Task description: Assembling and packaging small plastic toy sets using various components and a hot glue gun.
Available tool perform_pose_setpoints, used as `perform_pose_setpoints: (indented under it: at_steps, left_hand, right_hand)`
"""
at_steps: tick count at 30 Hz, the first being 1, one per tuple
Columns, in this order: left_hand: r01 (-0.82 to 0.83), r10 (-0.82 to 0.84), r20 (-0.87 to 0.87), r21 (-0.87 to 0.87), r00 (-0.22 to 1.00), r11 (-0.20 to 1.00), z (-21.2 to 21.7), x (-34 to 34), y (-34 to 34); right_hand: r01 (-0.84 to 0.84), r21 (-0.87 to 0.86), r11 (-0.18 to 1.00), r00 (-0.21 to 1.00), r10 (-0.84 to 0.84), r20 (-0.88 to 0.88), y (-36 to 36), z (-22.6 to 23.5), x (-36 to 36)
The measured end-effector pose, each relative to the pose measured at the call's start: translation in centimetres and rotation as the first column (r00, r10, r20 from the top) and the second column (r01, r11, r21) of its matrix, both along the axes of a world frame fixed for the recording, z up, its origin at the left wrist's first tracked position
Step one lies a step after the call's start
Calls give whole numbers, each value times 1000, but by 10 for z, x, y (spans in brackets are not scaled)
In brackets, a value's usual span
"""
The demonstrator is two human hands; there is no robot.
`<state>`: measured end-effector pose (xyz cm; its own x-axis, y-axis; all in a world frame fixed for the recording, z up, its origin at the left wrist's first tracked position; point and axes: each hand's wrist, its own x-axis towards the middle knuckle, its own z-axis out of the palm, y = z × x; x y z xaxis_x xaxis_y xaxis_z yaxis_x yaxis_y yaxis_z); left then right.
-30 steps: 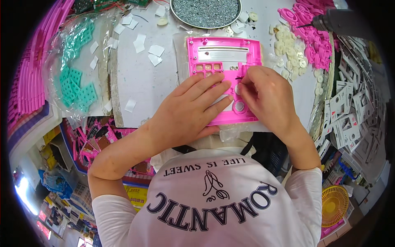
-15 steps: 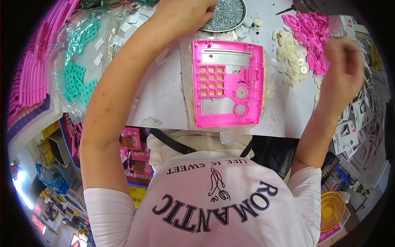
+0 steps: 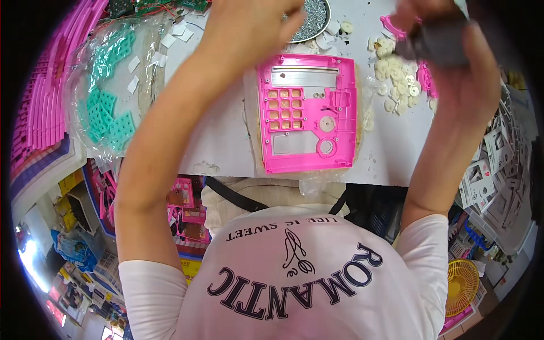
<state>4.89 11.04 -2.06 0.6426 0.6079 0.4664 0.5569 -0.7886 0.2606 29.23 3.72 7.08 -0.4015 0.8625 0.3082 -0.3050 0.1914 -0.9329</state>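
Observation:
A pink plastic panel (image 3: 309, 164) lies in front of me on wrapped padding. It has a grid of square openings, a silvery strip and round holes. My left hand (image 3: 252, 28) is over the far side of the panel, beside a round dish (image 3: 329, 17) of small silver screws (image 3: 315, 21). Its fingers are curled together, and anything between them is hidden. My right hand (image 3: 481, 73) is wrapped round a dark electric screwdriver (image 3: 439, 44), blurred by motion, above the white round plastic parts (image 3: 399, 85) and small pink parts (image 3: 426, 79).
Teal keypad pieces (image 3: 119, 130) lie on clear plastic at the left, near a stack of pink panels (image 3: 42, 102). Green circuit boards (image 3: 119, 7) with wires sit at the far left. A bin of white printed cards (image 3: 481, 175) stands at the right, above a yellow basket (image 3: 462, 289).
My right hand was empty and blurred over the small parts; now it grips the electric screwdriver and has moved farther away. My left hand has shifted slightly near the screw dish.

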Motion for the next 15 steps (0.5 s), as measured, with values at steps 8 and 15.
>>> perform_pose_setpoints:
  at_steps: [8, 15]
  left_hand:
    - [249, -98, 341, -433, 935, 866, 1, -9, -126]
    - [244, -75, 376, -427, 924, 870, -1, -6, -131]
  right_hand:
    - [-83, 165, 983, 987, 104, -125, -64, -30, -36]
    - [26, 128, 991, 991, -9, -134, -75, -26, -46]
